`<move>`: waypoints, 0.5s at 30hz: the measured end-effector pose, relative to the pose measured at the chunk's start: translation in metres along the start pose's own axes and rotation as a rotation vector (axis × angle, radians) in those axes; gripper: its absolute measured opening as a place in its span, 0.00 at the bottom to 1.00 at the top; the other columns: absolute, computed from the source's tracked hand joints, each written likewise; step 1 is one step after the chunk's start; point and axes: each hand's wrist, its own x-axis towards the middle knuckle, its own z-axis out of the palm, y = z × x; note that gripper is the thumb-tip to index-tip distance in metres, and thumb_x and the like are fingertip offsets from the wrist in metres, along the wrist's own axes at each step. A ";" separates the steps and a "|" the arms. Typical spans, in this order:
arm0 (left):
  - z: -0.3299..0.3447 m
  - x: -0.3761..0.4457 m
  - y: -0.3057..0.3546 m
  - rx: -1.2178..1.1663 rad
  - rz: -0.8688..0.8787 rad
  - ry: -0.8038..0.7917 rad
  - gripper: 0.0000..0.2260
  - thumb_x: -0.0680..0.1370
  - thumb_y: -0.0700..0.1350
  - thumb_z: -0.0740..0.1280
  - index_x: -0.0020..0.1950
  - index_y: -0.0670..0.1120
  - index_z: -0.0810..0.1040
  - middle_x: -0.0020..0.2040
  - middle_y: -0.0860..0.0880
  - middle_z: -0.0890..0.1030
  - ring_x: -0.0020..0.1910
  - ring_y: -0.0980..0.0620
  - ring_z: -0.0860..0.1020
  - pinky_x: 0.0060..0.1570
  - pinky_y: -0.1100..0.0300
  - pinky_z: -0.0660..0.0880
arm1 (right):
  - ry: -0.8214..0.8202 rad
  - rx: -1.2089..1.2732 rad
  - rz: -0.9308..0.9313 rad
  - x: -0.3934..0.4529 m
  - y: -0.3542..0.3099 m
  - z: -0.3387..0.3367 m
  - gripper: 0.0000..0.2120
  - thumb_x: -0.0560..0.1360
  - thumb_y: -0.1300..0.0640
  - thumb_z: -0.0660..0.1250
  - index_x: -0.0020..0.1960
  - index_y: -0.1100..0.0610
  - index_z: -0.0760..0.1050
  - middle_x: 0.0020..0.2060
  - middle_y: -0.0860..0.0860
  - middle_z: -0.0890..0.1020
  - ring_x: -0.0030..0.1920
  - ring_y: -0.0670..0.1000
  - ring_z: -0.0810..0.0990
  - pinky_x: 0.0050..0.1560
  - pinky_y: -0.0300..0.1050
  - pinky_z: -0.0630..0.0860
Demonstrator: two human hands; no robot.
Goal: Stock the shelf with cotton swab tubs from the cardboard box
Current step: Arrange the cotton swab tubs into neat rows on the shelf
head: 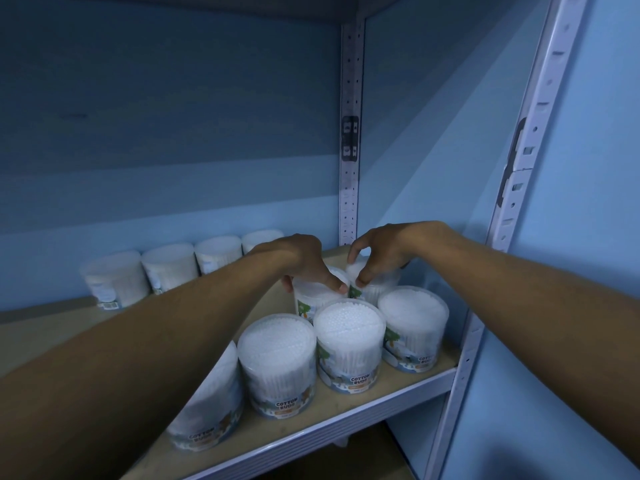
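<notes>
Head view, nearest first: a row of clear plastic cotton swab tubs stands along the front edge of the pale wooden shelf board (pixel 349 410), one at the left (pixel 207 407) partly hidden by the left forearm, then a second (pixel 278 363), a third (pixel 349 344) and a fourth (pixel 414 327) toward the right post, all upright and close together, printed labels reading COTTON BUDS. Just behind them, the left hand (pixel 298 261) closes its grip from above on the lid rim of a second-row tub (pixel 317 299), thumb on the near edge. Beside it, the right hand (pixel 384 252) pinches the top of the neighbouring tub (pixel 375 284), fingertips curled over its lid; the two tubs stand almost touching. Farther back, four more such tubs (pixel 169 266) line the blue back wall (pixel 173 133). A white perforated metal upright (pixel 349 133) rises in the corner.
</notes>
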 end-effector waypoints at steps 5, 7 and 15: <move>0.001 -0.002 0.001 0.010 -0.003 -0.004 0.32 0.66 0.67 0.74 0.55 0.44 0.75 0.53 0.47 0.78 0.41 0.46 0.85 0.47 0.58 0.81 | -0.009 -0.013 0.009 -0.002 -0.002 0.000 0.28 0.70 0.41 0.76 0.68 0.41 0.72 0.72 0.46 0.68 0.63 0.55 0.76 0.58 0.50 0.81; 0.001 -0.003 0.000 0.016 -0.003 -0.004 0.31 0.67 0.67 0.74 0.56 0.44 0.75 0.53 0.47 0.77 0.41 0.46 0.85 0.47 0.58 0.81 | -0.011 -0.012 0.016 -0.003 -0.002 0.000 0.28 0.70 0.41 0.76 0.68 0.41 0.72 0.71 0.46 0.69 0.62 0.55 0.76 0.57 0.50 0.81; 0.003 -0.005 0.000 0.036 0.006 0.005 0.32 0.68 0.68 0.73 0.59 0.45 0.75 0.53 0.47 0.78 0.38 0.49 0.82 0.38 0.62 0.78 | -0.013 -0.018 0.037 -0.006 -0.004 0.001 0.28 0.70 0.41 0.75 0.68 0.41 0.71 0.65 0.47 0.71 0.58 0.53 0.77 0.55 0.49 0.81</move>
